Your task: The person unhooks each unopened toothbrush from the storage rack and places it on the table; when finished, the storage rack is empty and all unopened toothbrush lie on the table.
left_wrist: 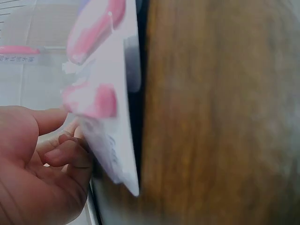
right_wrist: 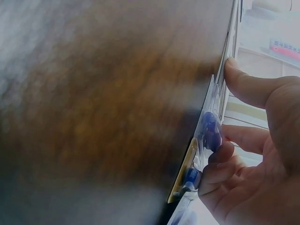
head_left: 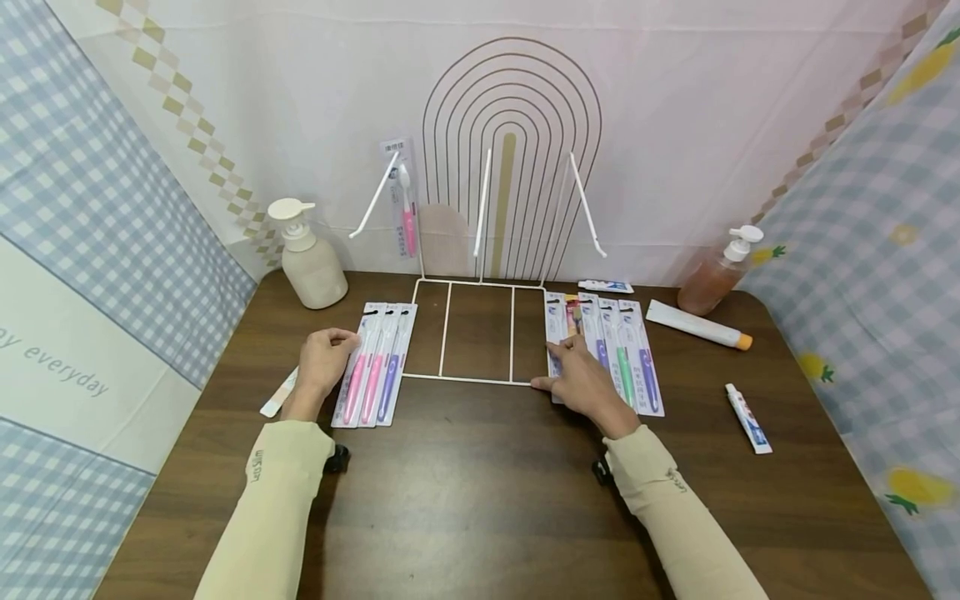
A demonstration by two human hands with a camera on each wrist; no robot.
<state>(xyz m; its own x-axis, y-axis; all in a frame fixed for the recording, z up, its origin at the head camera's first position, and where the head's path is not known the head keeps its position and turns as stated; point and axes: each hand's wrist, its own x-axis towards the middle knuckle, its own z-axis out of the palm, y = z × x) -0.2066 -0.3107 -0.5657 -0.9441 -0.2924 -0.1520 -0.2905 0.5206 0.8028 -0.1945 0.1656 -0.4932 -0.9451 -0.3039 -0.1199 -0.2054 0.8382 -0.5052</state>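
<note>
My left hand (head_left: 323, 360) is at the left edge of several packaged toothbrushes; its fingers are bent beside a pink toothbrush pack (head_left: 354, 387). In the left wrist view that pack (left_wrist: 89, 101) passes close to the fingertips, with no clear pinch. A second pink pack (head_left: 372, 387) and a purple one (head_left: 388, 387) lie alongside. On the right, my right hand (head_left: 585, 379) rests over another row, fingers on a purple toothbrush pack (head_left: 555, 312) and thumb spread toward the white wire rack (head_left: 480, 381). In the right wrist view, fingertips touch a pack's purple handle (right_wrist: 212, 133).
A pink toothbrush pack (head_left: 405, 208) hangs on the rack's left hook. Green (head_left: 624, 367) and purple (head_left: 648, 375) packs lie right of my hand. Around them are toothpaste tubes (head_left: 697, 323), a small tube (head_left: 747, 419), a cream pump bottle (head_left: 313, 267) and an amber one (head_left: 708, 283).
</note>
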